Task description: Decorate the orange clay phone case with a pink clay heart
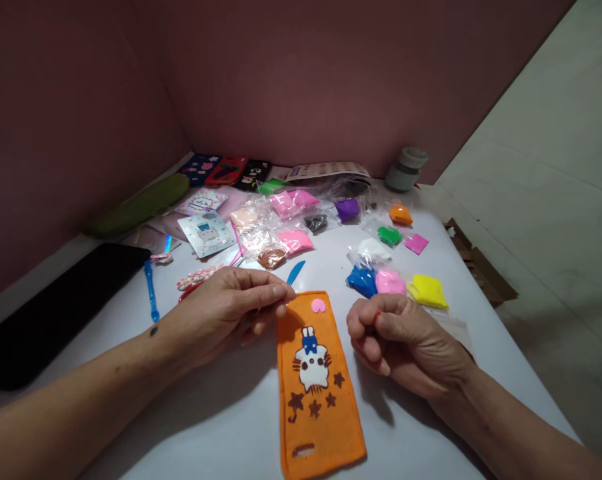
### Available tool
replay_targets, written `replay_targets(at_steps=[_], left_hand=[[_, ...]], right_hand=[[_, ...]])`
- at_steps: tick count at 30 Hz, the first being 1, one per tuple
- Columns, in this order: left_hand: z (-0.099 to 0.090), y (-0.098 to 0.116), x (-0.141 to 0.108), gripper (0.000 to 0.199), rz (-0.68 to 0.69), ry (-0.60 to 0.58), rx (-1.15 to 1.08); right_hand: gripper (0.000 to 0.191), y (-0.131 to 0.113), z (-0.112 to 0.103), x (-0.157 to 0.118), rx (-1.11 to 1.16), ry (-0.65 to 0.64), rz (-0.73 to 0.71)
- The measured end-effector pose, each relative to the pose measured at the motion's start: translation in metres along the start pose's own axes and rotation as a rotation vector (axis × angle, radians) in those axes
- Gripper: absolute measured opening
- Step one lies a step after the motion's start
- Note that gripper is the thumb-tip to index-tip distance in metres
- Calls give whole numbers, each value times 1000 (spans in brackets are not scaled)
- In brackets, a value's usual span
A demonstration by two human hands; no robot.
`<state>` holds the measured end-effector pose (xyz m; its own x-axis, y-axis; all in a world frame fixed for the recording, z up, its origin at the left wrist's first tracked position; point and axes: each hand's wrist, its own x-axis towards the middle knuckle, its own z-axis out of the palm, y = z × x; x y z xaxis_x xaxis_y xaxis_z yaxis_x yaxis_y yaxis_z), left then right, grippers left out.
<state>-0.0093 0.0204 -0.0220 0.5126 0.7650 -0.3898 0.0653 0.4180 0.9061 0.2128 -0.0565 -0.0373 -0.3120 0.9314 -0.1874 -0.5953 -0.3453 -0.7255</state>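
An orange phone case [341,420] lies in front of me, decorated with an upside-down white cat figure in blue, brown stars and a pink heart. My left hand [235,300] is closed in a pinch at the case's top left corner. A blue plastic blade [295,272] shows just beyond its fingertips; I cannot tell whether the hand holds it. Right of the case, my right hand [395,333] is raised with curled fingers. Between its thumb and index finger shows a small red bit of clay [377,316].
Bagged clay, including blue [361,281] and yellow [429,291] pieces, lies beyond my hands. A blue tool [151,291] and a black slab [65,313] are at left. Decorated cases [225,171] and a grey jar [405,170] stand near the wall.
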Motion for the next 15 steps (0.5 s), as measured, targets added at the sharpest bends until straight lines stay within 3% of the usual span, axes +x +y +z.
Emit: replay_targets(at_steps=[15], left_hand=[[2, 1, -2, 20, 1, -7, -15]], right_hand=[[13, 1, 1, 0, 38, -63, -31]])
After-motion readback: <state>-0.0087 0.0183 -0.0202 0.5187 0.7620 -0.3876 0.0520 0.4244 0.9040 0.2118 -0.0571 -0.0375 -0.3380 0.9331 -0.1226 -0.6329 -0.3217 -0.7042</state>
